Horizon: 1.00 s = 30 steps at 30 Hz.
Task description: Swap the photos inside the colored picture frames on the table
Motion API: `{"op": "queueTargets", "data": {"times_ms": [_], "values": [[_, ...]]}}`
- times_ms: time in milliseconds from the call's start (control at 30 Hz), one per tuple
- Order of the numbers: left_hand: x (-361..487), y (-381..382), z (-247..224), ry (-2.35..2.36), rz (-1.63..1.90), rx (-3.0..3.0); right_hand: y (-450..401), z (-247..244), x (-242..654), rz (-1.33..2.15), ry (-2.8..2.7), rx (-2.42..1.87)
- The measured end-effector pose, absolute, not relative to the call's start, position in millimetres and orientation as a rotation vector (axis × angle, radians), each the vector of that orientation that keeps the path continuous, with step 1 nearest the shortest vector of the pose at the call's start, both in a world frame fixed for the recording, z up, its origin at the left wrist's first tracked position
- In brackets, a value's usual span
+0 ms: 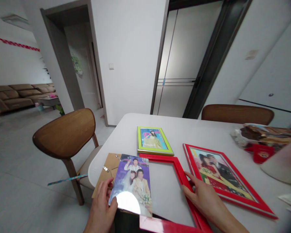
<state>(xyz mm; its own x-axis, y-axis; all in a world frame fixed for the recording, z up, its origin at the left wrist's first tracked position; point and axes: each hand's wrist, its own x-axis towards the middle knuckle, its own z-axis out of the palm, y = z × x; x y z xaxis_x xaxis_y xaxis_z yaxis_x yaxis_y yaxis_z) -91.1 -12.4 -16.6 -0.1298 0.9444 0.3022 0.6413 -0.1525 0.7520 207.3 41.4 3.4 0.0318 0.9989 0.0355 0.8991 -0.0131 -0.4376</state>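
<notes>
My left hand (pixel 103 202) pinches the lower left edge of a glossy wedding photo (pixel 143 184), its thumb at the edge and its fingers partly hidden. Beneath and left of the photo lies a brown backing board (pixel 109 161) with metal clips. The photo overlaps the left part of an empty red picture frame (pixel 180 171), through which the tabletop shows. My right hand (pixel 201 194) grips the right side of this frame, thumb and fingers around the bar. Just to the right lies another red picture frame (pixel 252 202) with a couple's picture in it.
Farther back on the white table (pixel 184 126) lies a lime-green framed picture (pixel 152 140). At the right are a red packet (pixel 263 153), a crumpled bag (pixel 249 134) and a pale, blurred object (pixel 285 161). Wooden chairs stand at the left (pixel 68 132) and far right (pixel 237 114).
</notes>
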Motion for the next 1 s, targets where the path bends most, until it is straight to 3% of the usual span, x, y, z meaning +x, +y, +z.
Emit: {"op": "queueTargets", "data": {"times_ms": [300,433,700,867,1000], "values": [[-93,-15,-16,1.874,0.885,2.226,41,-1,209,0.266,-2.038,-1.977],[-85,-17,-9,1.767,0.841,2.279,38,4,194,0.279,-1.962,-1.752],[-58,-13,-8,1.422,0.630,2.416,45,8,111,1.609,-1.374,-1.331],[-55,-6,-4,1.281,0.979,2.376,37,40,97,1.701,-1.121,-0.989],[-40,-8,16,1.235,1.449,1.924,28,49,102,1.657,-0.944,-0.987]]}}
